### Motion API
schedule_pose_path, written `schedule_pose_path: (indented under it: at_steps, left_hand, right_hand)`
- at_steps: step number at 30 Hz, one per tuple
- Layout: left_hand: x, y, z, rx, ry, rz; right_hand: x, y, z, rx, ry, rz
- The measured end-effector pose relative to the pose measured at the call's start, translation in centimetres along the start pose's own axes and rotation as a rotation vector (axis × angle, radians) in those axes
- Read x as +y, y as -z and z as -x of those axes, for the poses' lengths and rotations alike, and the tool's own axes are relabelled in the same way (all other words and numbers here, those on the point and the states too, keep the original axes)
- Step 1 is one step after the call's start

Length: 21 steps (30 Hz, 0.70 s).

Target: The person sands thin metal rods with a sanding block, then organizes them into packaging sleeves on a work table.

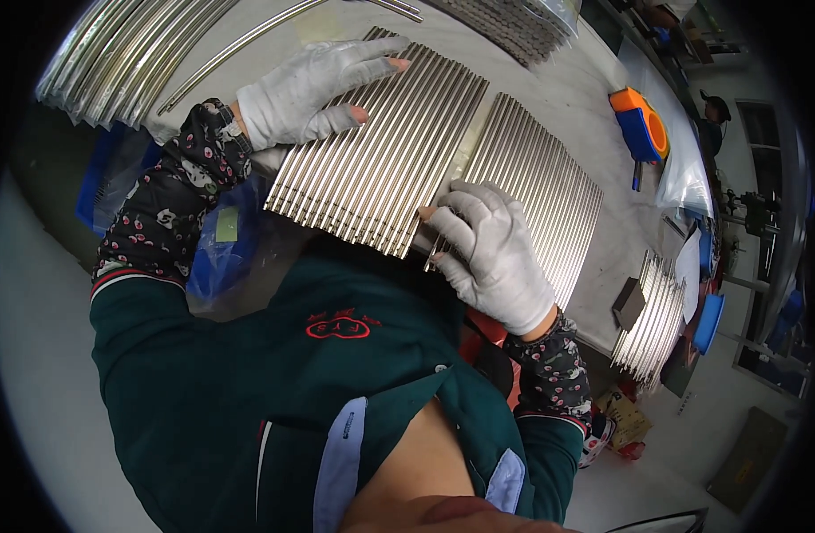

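Two flat rows of thin shiny metal rods lie side by side on the worktable, a left row [381, 133] and a right row [549, 195], with a narrow gap between them. My left hand [314, 93], in a white glove with bare fingertips, rests spread across the upper left part of the left row. At the near end of the gap is my right hand [492, 244], gloved the same way. Its thumb and fingers are bent round the near end of a metal rod [437, 247] at the right row's left edge; the palm covers part of that row.
Plastic-wrapped rods [132, 58] lie at the far left, more bundled rods [514, 27] at the back. An orange and blue tape dispenser [640, 124] stands on the right. Beyond it sit a dark block [629, 304] and another rod bundle [653, 324]. Blue bins [221, 253] are below left.
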State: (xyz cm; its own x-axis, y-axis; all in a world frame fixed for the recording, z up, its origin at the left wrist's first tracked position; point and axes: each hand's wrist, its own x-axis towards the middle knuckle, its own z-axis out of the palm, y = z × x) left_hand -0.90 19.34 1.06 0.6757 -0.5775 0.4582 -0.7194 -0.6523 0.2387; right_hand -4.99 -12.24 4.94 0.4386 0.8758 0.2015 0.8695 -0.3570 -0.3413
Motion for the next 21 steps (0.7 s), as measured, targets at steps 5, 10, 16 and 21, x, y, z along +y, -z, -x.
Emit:
schedule_pose_path:
  at_steps: [5, 10, 16, 21]
  left_hand:
    - [0.0, -0.1, 0.1, 0.01, 0.01, 0.003]
    - [0.1, 0.1, -0.1, -0.003, 0.013, -0.013]
    - [-0.2, 0.0, 0.0, 0.005, 0.011, 0.0]
    - [0.1, -0.1, 0.1, 0.005, 0.022, -0.041]
  right_hand:
    - [-0.2, -0.1, -0.6, -0.022, 0.001, 0.043]
    - [-0.3, 0.1, -1.0, -0.001, 0.025, 0.002]
    - [-0.8, -0.1, -1.8, 0.02, -0.001, -0.03]
    - [-1.0, -0.2, -2.3, -0.006, 0.011, 0.033]
